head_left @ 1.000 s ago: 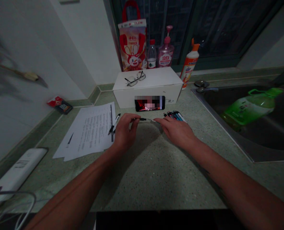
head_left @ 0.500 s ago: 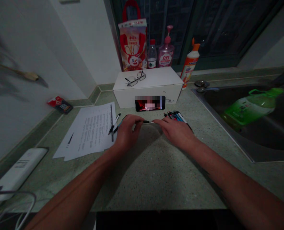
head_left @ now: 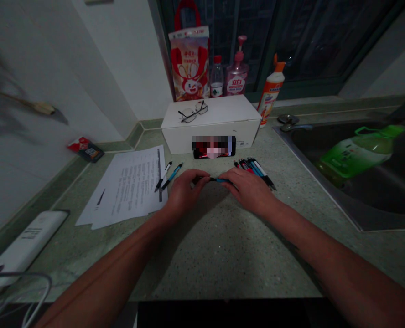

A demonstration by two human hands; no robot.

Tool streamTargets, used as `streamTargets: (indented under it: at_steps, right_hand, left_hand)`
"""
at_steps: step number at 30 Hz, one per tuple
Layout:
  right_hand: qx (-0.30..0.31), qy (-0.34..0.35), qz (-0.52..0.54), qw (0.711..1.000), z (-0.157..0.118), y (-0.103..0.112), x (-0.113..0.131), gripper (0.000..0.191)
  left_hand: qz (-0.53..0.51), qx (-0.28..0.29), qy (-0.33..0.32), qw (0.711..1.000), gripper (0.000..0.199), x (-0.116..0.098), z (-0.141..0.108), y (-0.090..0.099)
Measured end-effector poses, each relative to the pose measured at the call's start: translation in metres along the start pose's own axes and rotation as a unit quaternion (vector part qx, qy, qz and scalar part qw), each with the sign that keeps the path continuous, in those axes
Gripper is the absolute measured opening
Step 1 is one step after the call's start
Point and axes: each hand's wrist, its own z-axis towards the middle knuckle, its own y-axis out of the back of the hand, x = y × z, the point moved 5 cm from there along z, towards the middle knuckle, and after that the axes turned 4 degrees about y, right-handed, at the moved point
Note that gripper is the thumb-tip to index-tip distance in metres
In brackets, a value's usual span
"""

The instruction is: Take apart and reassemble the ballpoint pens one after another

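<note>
Between my two hands a slim blue and black pen (head_left: 219, 180) lies level, just above or on the counter. My left hand (head_left: 185, 189) is closed in a pinch on its black end. The blue end is pinched by the fingers of my right hand (head_left: 252, 189), which cover part of it. Left of my left hand, a white and black pen (head_left: 164, 175) and a blue and black pen (head_left: 172, 176) lie by the printed papers (head_left: 130, 182). A bunch of several pens (head_left: 255, 169) lies just beyond my right hand.
A phone (head_left: 214, 147) leans against a white box (head_left: 212, 114) with glasses (head_left: 193, 112) on top. Bottles and a bag (head_left: 190, 68) stand behind. At right is a sink (head_left: 380, 218) holding a green bottle (head_left: 360, 152); at left, a white power bank (head_left: 26, 246) with cables.
Both hands have shifted slightly toward me. A blue part of the pen now shows between my fingers, and the blue pen beside the papers is more fully visible.
</note>
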Motion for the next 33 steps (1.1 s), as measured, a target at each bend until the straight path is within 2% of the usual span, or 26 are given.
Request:
streamTargets:
  at_steps: [3,8,10,13,17,21,23,26,28,33]
  right_hand:
    - [-0.004,-0.003,0.010,1.000,-0.001,0.000,-0.001,0.027]
    - [0.003,-0.009,0.029,1.000,-0.001,-0.004,0.001,0.030]
    - [0.009,-0.010,0.028,1.000,0.000,-0.006,0.002,0.031]
    - [0.006,-0.021,0.027,0.999,0.001,-0.005,0.002,0.030]
    - [-0.005,-0.029,0.021,0.999,0.001,-0.004,0.000,0.029]
    - [-0.018,-0.035,0.016,0.999,0.000,-0.003,-0.003,0.029]
    - [-0.032,-0.033,0.017,0.999,0.000,-0.002,-0.004,0.029]
    - [-0.052,-0.014,0.017,0.998,-0.001,0.000,-0.004,0.027]
    - [-0.062,0.004,0.021,0.998,-0.002,0.000,-0.004,0.025]
    - [-0.065,0.015,0.030,0.997,-0.004,0.000,-0.004,0.025]
  left_hand:
    - [-0.001,-0.001,-0.007,1.000,0.008,0.000,-0.001,0.000]
    - [-0.010,0.022,-0.057,0.998,0.011,-0.006,-0.003,-0.006]
    - [-0.023,0.020,-0.035,0.999,0.016,-0.006,-0.004,-0.007]
    - [-0.040,0.002,0.046,0.998,0.033,-0.001,-0.002,-0.005]
    - [-0.043,0.028,0.124,0.991,0.019,0.002,0.002,-0.003]
    - [-0.033,0.032,0.159,0.986,0.022,0.001,0.005,0.003]
    - [-0.027,0.053,0.185,0.981,0.026,0.003,0.005,0.002]
    - [-0.052,0.088,0.203,0.974,0.020,0.005,0.006,-0.002]
    - [-0.078,0.087,0.204,0.972,0.015,0.005,0.006,-0.004]
    - [-0.085,0.087,0.191,0.974,0.018,0.005,0.004,-0.006]
